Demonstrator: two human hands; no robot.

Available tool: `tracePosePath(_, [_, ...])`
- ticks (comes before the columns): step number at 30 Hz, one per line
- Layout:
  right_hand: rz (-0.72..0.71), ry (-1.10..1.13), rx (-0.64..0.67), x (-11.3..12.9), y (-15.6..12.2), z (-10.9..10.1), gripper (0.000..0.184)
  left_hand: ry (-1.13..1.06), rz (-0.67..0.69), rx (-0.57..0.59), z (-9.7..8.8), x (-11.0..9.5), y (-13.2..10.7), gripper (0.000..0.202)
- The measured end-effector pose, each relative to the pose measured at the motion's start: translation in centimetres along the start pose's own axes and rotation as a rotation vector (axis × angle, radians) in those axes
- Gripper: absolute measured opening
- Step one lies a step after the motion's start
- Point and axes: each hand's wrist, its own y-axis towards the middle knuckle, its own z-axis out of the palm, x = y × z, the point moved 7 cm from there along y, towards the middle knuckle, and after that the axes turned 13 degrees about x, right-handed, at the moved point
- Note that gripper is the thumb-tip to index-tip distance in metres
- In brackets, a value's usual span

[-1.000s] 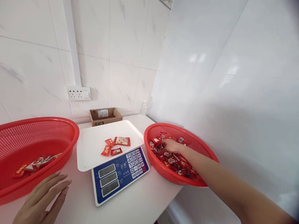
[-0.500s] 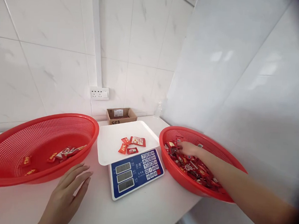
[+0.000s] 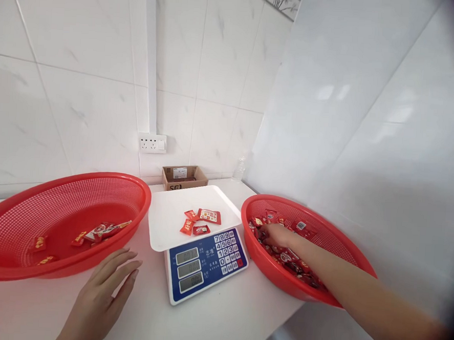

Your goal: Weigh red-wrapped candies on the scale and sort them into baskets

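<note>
My right hand (image 3: pixel 276 235) reaches into the right red basket (image 3: pixel 334 233), its fingers curled down among the pile of red wrapped candies (image 3: pixel 291 256); what it grips is hidden. My left hand (image 3: pixel 102 290) lies flat and open on the white counter, just in front of the left red basket (image 3: pixel 72 189). That basket holds a few red candy packets (image 3: pixel 100 230). Between the baskets stands a blue-faced scale (image 3: pixel 205 263) with a white tray (image 3: pixel 162 215) bearing several red candy packets (image 3: pixel 201 221).
A small open cardboard box (image 3: pixel 184 176) sits against the tiled back wall under a white socket strip (image 3: pixel 152 143). A clear bottle (image 3: pixel 241 168) stands in the corner. A white wall closes the right side. The counter edge drops off at front right.
The view swung left and then steadied. My right hand slid a little nearer within the right basket, from its far part toward its left middle. My left hand stayed flat on the counter.
</note>
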Motion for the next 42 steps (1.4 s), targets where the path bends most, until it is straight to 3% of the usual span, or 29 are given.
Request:
tracePosePath(4, [0.002, -0.035, -0.049, -0.5, -0.2, -0.7, 0.016, -0.009, -0.008, -0.009, -0.2, -0.2, 0.0, 0.019])
tracePosePath(9, [-0.049, 0.043, -0.160, 0.2, -0.8, -4.5, 0.015, -0.038, -0.042, 0.024, -0.1, -0.2, 0.0, 0.017])
tracePosePath(12, [-0.148, 0.175, -0.253, 2.9, -1.7, -7.1, 0.020, -0.061, -0.060, 0.037, -0.2, -0.2, 0.1, 0.018])
tracePosePath(15, [-0.263, 0.175, -0.303, 7.4, -2.8, -8.4, 0.024, -0.066, -0.065, 0.039, -0.3, -0.3, 0.1, 0.017])
tracePosePath(17, [-0.371, 0.104, -0.253, 11.0, -3.3, -7.9, 0.024, -0.065, -0.061, 0.039, -0.4, -0.4, 0.2, 0.017])
tracePosePath(20, [-0.450, 0.045, -0.166, 15.2, -3.3, -6.0, 0.039, -0.072, -0.055, 0.038, -0.5, -0.5, 0.2, 0.016])
tracePosePath(25, [-0.589, 0.204, -0.105, 19.9, -2.8, -3.6, 0.056, -0.084, -0.054, 0.043, -0.5, -0.5, 0.1, 0.017])
tracePosePath(28, [-0.582, 0.125, -0.063, 22.0, -2.2, -2.5, 0.070, -0.088, -0.054, 0.055, -0.4, -0.5, 0.1, 0.017])
tracePosePath(30, [-0.586, 0.023, -0.064, 23.2, -1.7, -2.1, 0.070, -0.090, -0.054, 0.058, -0.4, -0.5, 0.1, 0.017])
tracePosePath(34, [-0.694, -0.026, -0.151, 24.9, -0.4, -2.4, 0.051, -0.095, -0.052, 0.048, -0.4, -0.4, 0.1, 0.017])
tracePosePath(37, [-0.741, 0.038, -0.200, 25.2, 0.5, -3.3, 0.049, -0.091, -0.048, 0.051, -0.4, -0.4, 0.1, 0.018])
tracePosePath(40, [-0.763, 0.183, -0.321, 24.8, -0.5, -6.0, 0.052, -0.089, -0.049, 0.046, -0.4, -0.2, 0.0, 0.019])
tracePosePath(42, [-0.835, 0.396, -0.520, 23.9, -3.5, -9.0, 0.045, -0.095, -0.050, 0.035, -0.4, -0.1, -0.1, 0.018])
